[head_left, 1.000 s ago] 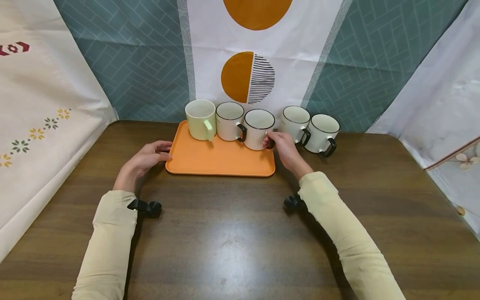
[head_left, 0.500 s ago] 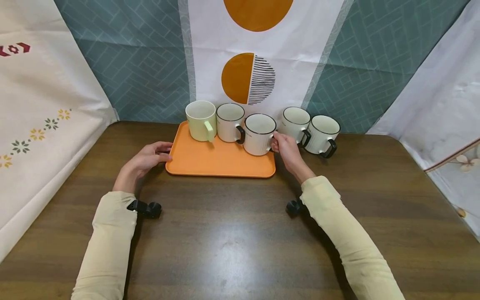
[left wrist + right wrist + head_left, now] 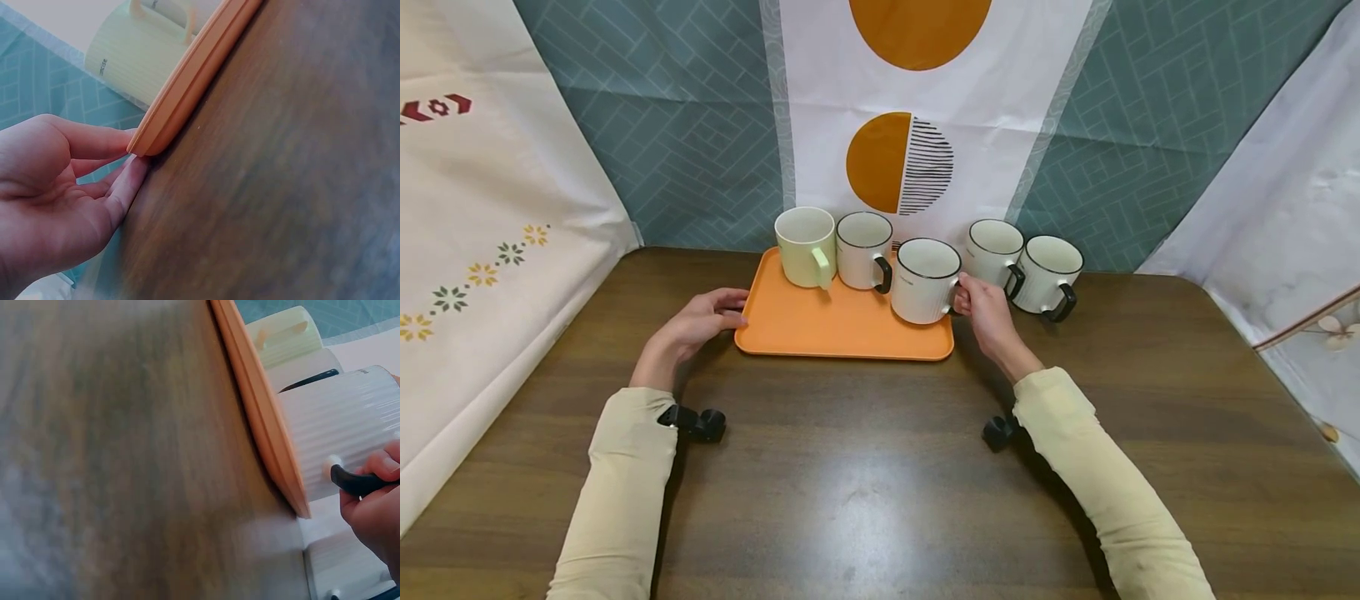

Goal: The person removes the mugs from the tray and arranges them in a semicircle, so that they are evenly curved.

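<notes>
My right hand (image 3: 991,315) grips the black handle (image 3: 353,481) of a white ribbed mug (image 3: 921,287) with a dark rim. That mug is upright over the right part of an orange tray (image 3: 816,329); whether its base touches the tray I cannot tell. At the tray's left edge, my left hand (image 3: 691,329) pinches the rim between thumb and fingers, as the left wrist view shows. A pale green mug (image 3: 797,258) stands at the tray's back left corner, and beside it another white mug (image 3: 859,257) with a black handle.
Right of the tray, two more white mugs with black handles stand close together on the brown wooden table (image 3: 850,475): a nearer-in mug (image 3: 992,254) and an outer mug (image 3: 1041,279). A patterned cloth (image 3: 715,125) hangs behind, with white cloths at both sides.
The right hand has drawn its mug toward the front and slightly right, away from the white mug beside it. The left hand stays at the tray's edge.
</notes>
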A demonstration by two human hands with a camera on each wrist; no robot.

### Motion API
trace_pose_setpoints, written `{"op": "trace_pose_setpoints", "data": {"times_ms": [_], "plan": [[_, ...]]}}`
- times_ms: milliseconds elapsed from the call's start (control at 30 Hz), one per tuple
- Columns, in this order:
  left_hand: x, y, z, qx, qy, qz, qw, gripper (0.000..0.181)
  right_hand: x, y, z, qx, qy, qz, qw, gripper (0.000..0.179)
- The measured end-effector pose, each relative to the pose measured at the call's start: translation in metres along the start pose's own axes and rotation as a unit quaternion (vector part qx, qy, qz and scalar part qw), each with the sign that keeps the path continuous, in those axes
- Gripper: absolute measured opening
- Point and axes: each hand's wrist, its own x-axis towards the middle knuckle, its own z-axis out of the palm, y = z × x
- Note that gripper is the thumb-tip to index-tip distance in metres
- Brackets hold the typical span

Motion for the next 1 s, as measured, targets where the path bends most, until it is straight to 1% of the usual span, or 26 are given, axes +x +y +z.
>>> {"op": "trace_pose_setpoints", "data": {"times_ms": [267,567,700,867,1000], "plan": [[-0.001,0.0,-0.001,0.004,0.003,-0.002,1.0,0.059,-0.005,-0.015,-0.013,0.046,-0.005,-0.009,0.9989,0.04],[-0.002,0.001,-0.001,0.01,0.004,-0.003,0.9999,0.06,-0.019,-0.035,-0.028,0.056,-0.02,-0.031,0.9977,0.043],[-0.002,0.0,-0.002,0.014,0.006,-0.007,0.9999,0.059,-0.026,-0.045,-0.033,0.076,-0.018,-0.04,0.9962,0.045],[-0.001,0.0,-0.001,0.011,0.005,-0.005,0.9999,0.059,-0.033,-0.058,-0.045,0.091,-0.026,-0.064,0.9934,0.044],[0.0,0.001,0.0,0.011,0.007,-0.007,0.9999,0.058,-0.036,-0.07,-0.06,0.104,-0.032,-0.089,0.99,0.042]]}}
